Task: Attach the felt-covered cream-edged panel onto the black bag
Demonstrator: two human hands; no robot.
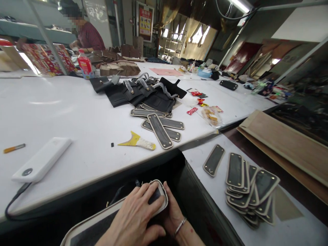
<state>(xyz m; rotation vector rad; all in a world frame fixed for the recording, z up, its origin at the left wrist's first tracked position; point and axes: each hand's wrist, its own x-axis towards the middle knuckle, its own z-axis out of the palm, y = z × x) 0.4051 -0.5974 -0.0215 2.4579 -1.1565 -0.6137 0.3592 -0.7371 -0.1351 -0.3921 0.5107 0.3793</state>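
A long black panel with a cream edge (88,229) lies slantwise at the bottom of the view, its rounded end pointing up and right. It looks like the base of a black bag, but the part beneath is dark and mostly hidden. Across its top near that end, my left hand (138,213) presses with its fingers, the thumb bent down over the near side. My right hand (173,212), with a bangle at the wrist, cups the rounded end, thumb up along the edge. Its other fingers are hidden below.
Similar black panels form a pile (246,191) at right and a loose group (160,131) ahead. Also on the white table are black bags (143,92), a yellow taped tool (138,140), a white corded device (42,160) and a brush (14,148). A person (89,36) works at back left.
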